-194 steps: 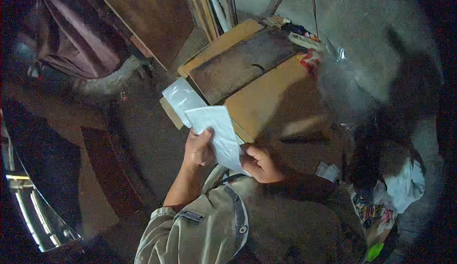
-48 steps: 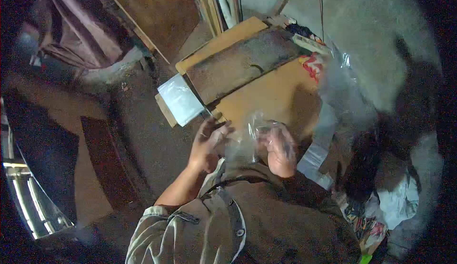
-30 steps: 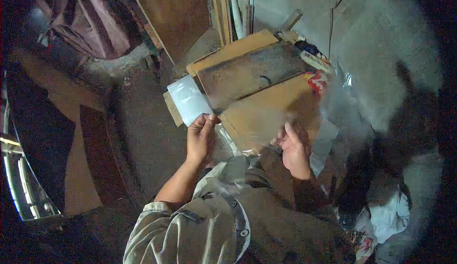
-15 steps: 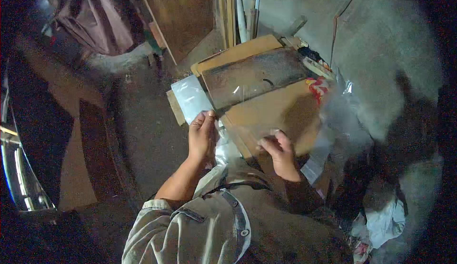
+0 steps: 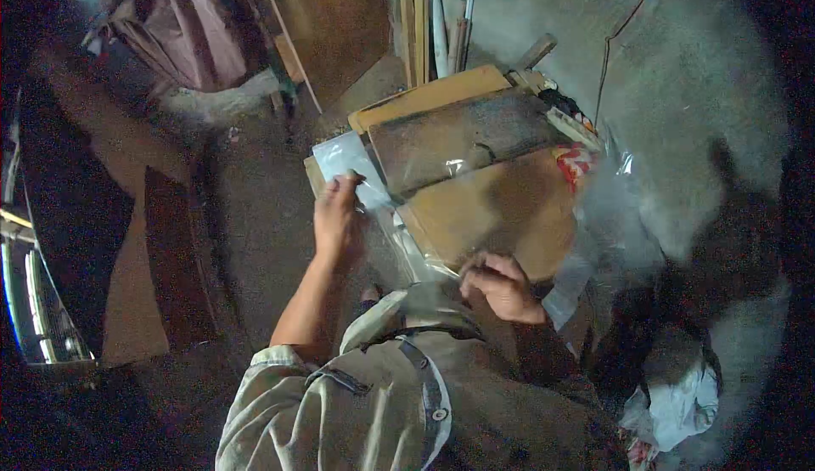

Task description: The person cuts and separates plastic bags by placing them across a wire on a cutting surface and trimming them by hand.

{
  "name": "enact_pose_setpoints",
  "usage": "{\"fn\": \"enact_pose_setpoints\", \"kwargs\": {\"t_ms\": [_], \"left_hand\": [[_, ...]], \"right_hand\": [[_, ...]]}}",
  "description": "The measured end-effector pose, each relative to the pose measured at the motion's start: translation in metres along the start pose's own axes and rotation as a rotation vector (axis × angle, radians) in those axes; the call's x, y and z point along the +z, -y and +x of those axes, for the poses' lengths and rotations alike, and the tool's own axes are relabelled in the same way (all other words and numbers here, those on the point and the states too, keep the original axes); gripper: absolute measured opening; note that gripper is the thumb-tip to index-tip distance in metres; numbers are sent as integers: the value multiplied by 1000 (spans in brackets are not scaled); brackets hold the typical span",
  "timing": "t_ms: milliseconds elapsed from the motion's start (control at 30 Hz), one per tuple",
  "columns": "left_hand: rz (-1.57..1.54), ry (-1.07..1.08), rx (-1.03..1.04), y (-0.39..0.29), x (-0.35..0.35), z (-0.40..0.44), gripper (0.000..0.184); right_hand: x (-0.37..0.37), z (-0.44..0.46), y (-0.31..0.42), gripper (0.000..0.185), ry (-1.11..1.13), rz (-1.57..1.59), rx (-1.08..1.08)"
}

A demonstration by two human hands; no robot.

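My left hand (image 5: 337, 220) is closed, with thumb and fingertips pinched together over the lower part of a stack of shiny, pale plastic sheets (image 5: 340, 155). Whether the pinch has caught a sheet is too blurred to tell. My right hand (image 5: 507, 288) is curled closed above the near edge of a cardboard sheet (image 5: 497, 216), close to my shirt. What its fingers hold, if anything, is hidden. Clear plastic (image 5: 412, 254) lies between my hands, along the cardboard's left edge. Beyond the cardboard is a dark, stained board (image 5: 450, 140).
Crumpled clear plastic (image 5: 615, 216) and a red-and-white wrapper (image 5: 573, 165) lie on the right. Wooden strips (image 5: 412, 25) and a brown panel (image 5: 331, 29) lean at the back. A draped cloth (image 5: 191, 29) hangs at upper left; a white bag (image 5: 683, 403) is at lower right.
My left hand has moved up and left over the plastic stack. My right hand stays near the cardboard's front edge, its fingers more curled. The view has shifted slightly.
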State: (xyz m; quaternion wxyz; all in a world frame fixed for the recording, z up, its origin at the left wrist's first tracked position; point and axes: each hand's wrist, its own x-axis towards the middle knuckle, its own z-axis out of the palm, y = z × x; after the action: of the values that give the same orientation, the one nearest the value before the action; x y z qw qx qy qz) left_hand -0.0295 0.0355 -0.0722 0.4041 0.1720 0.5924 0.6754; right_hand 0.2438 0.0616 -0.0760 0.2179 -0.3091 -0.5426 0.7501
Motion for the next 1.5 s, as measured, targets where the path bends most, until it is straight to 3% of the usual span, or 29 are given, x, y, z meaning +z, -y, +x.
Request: {"fn": "enact_pose_setpoints", "kwargs": {"t_ms": [33, 133, 200, 233, 300, 433, 500, 600, 667, 700, 733, 800, 933, 1000, 1133, 1233, 1300, 1333, 1400, 1500], "left_hand": [[-34, 14, 24, 4, -6, 9, 29], [-55, 38, 42, 4, -9, 10, 35], [-248, 42, -182, -12, 2, -14, 48], [-342, 159, -232, 0, -1, -12, 62], [-487, 314, -292, 33, 2, -18, 67], [-459, 431, -342, 36, 22, -58, 45], [-344, 347, -251, 40, 30, -64, 27], [-354, 272, -155, 54, 20, -51, 16], [-397, 187, -183, 59, 17, -43, 14], [-295, 206, -146, 52, 12, -42, 14], [-192, 223, -110, 38, 10, -43, 14], [-170, 156, -162, 26, 20, -49, 16], [-212, 163, -76, 31, 20, -48, 18], [-226, 149, -54, 33, 20, -47, 19], [-118, 148, -49, 25, 10, -45, 18], [-91, 118, 138, 29, 19, -43, 17], [-84, 104, 106, 17, 18, -42, 16], [-83, 89, 72, 10, 19, -41, 16], [-17, 99, 157, 5, 25, -32, 14], [-145, 85, 93, -1, 38, -13, 18]], "right_hand": [[-3, -1, -4, 13, -21, 185, 15], [4, 3, 3, 14, -83, 257, -104], [8, 9, 2, 13, -92, 308, -174], [11, 14, 5, 13, -203, 298, -223], [15, 19, 5, 14, -331, 396, -291], [20, 28, 3, 11, -419, 205, -344], [25, 26, 5, 12, -418, 168, -316], [17, 23, 6, 16, -402, 60, -322], [10, 19, 21, 9, -456, 111, -211], [11, 19, 23, 10, -607, 51, -307], [-3, 22, 22, 10, -579, 269, -287], [-9, 21, 25, 12, -574, 309, -298], [8, 21, 21, 14, -462, 295, -313], [12, 13, 19, 17, -415, 9, -88], [3, 16, 20, 9, -538, 67, -188], [5, 19, 12, 9, -566, 26, -173], [7, 20, 37, 11, -572, 131, -99], [1, 26, 43, 13, -623, 24, -147], [-3, 34, 47, 16, -617, 97, -153], [-21, 58, 68, 22, -511, 170, -74]]}}
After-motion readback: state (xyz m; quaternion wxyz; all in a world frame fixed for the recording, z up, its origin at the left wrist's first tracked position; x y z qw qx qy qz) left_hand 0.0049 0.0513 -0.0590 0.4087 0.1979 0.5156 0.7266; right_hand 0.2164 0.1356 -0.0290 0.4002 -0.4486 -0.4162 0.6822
